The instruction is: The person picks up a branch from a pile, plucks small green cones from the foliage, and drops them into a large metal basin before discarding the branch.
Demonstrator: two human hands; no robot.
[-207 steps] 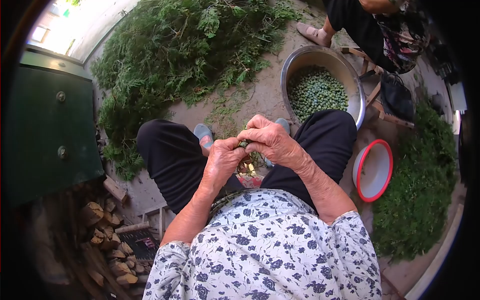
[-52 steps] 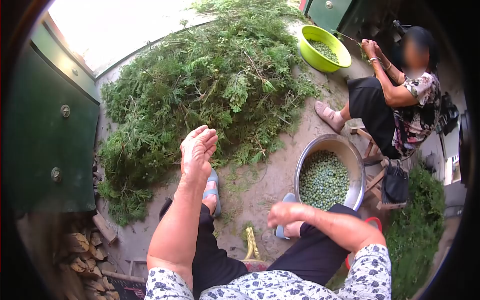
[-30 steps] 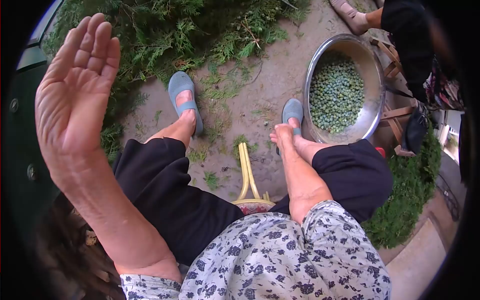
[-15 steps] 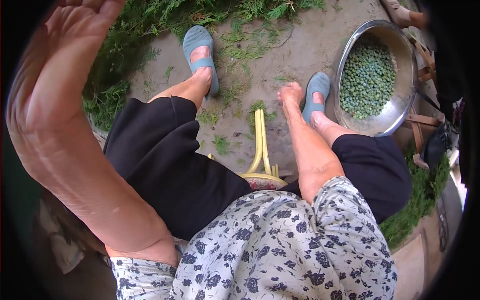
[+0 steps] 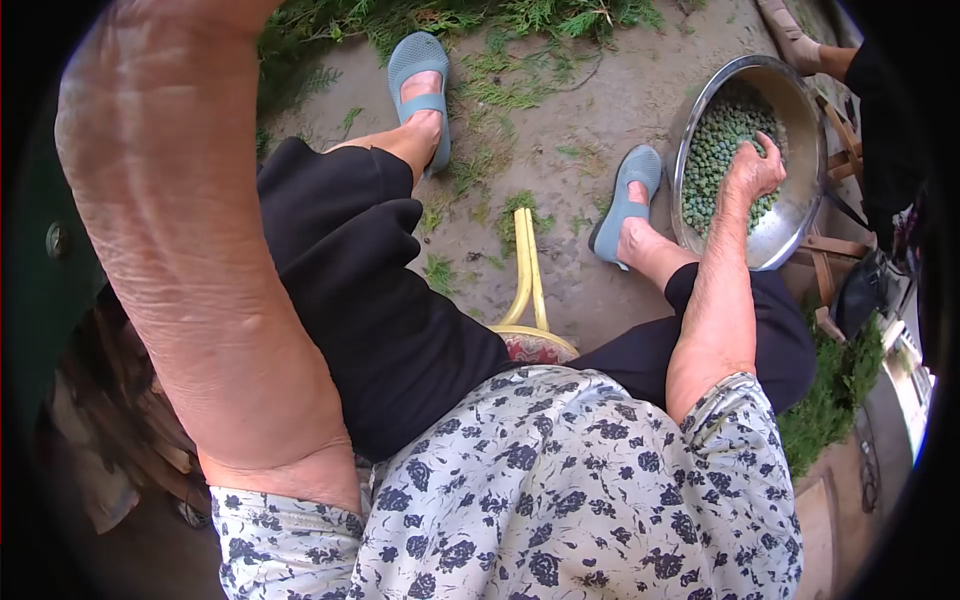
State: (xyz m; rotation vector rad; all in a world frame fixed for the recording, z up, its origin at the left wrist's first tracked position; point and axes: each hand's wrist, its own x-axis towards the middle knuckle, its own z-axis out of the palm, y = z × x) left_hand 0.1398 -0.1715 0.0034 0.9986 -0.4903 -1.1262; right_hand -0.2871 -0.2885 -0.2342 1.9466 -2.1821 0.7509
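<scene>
My right hand (image 5: 755,172) reaches into a wide metal basin (image 5: 805,225) at the upper right. Its fingers are bent and apart, over small round blue-green cones or berries (image 5: 715,165) heaped inside, and nothing shows held in it. At the left my raised left forearm (image 5: 190,270) fills much of the view, and the hand on it lies past the top edge, so its fingers are hidden.
Green conifer branches (image 5: 560,18) and loose sprigs lie on the ground. A yellow-framed seat (image 5: 528,330) stands between my legs. Brown wooden supports (image 5: 830,245) and a dark bag (image 5: 868,293) are beside the basin. Another person's foot (image 5: 790,38) shows behind it.
My right hand has moved right, from beside my shoe into the basin. My left arm has gone up, and its palm has left the view.
</scene>
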